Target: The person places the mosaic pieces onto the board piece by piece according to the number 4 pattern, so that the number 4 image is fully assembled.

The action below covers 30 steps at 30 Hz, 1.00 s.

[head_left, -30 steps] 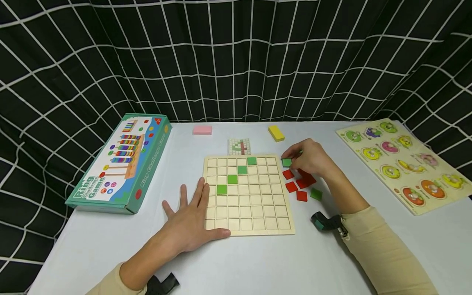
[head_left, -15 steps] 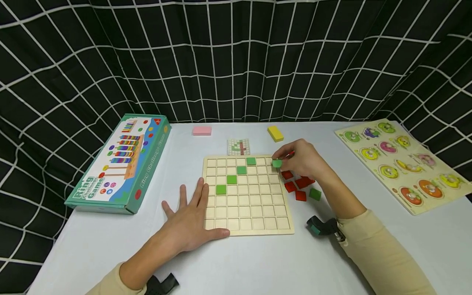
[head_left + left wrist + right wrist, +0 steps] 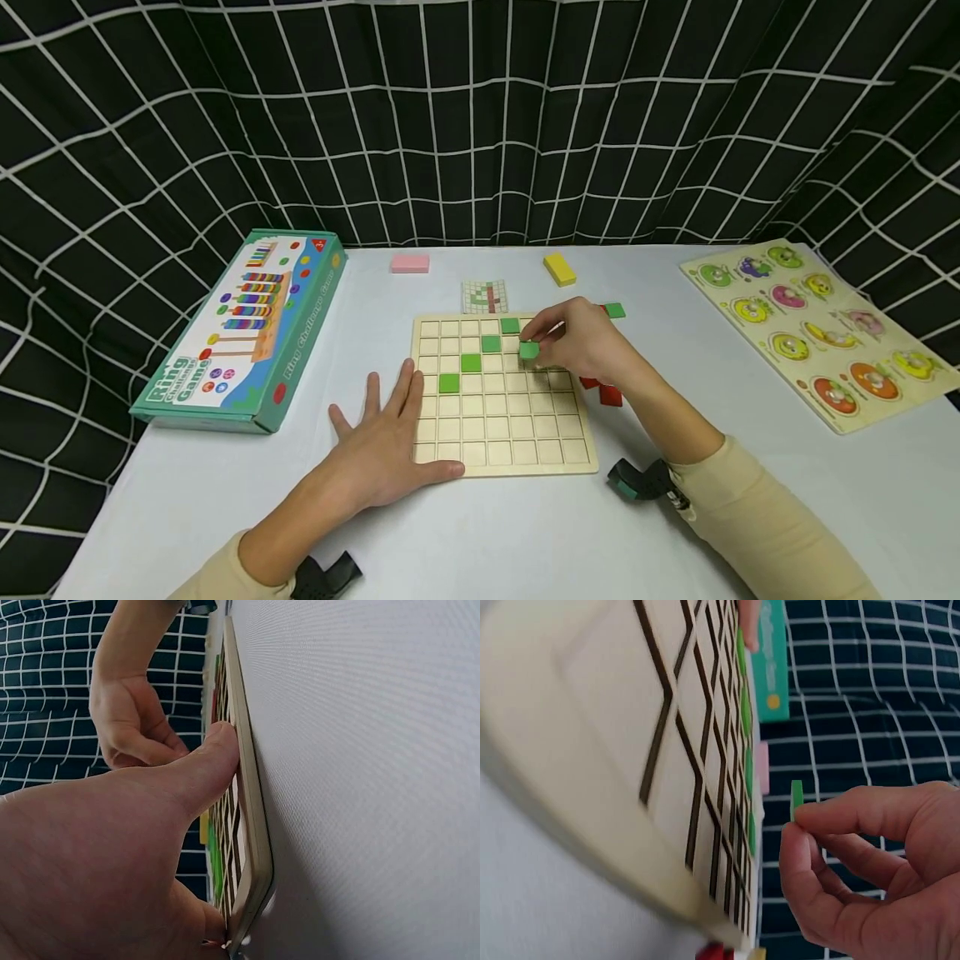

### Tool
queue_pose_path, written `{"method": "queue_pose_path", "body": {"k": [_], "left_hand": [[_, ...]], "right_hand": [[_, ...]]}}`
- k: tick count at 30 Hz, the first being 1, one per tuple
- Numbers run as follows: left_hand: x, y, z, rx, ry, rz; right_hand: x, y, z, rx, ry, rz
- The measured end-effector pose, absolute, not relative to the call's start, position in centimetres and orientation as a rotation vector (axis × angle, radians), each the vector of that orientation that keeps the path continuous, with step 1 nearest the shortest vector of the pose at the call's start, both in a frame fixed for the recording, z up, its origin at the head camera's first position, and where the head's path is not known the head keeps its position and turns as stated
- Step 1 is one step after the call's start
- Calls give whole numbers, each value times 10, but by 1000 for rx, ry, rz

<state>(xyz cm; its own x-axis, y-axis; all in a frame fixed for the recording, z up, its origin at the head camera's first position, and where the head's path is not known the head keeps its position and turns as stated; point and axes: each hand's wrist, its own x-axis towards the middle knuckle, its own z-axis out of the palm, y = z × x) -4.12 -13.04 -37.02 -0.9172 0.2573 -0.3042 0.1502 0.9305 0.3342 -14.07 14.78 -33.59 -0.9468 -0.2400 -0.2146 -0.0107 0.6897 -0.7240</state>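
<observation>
We see the right hand (image 3: 588, 346) pinching a green tile (image 3: 528, 351) between fingertips, just above the wooden grid board (image 3: 502, 442), near its upper right cells. The left hand (image 3: 386, 450) lies flat, fingers spread, pressing the board's left edge on the table (image 3: 525, 533).

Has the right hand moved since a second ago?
Yes. The right hand, pinching a green tile, has moved left from beside the red tiles to over the wooden board, near the row of green tiles already placed.
</observation>
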Motion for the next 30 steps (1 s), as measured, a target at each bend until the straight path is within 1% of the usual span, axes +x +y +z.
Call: {"method": "queue_pose_path", "body": {"k": [8, 17, 30], "left_hand": [[-42, -131, -371, 297, 2754, 406], [-40, -131, -370, 305, 2751, 387], [-40, -131, -369, 314, 2746, 372]], "right_hand": [[-128, 129, -336, -297, 2568, -1145], [-116, 106, -342, -273, 2505, -1153], [-113, 74, -348, -384, 2470, -1110]]}}
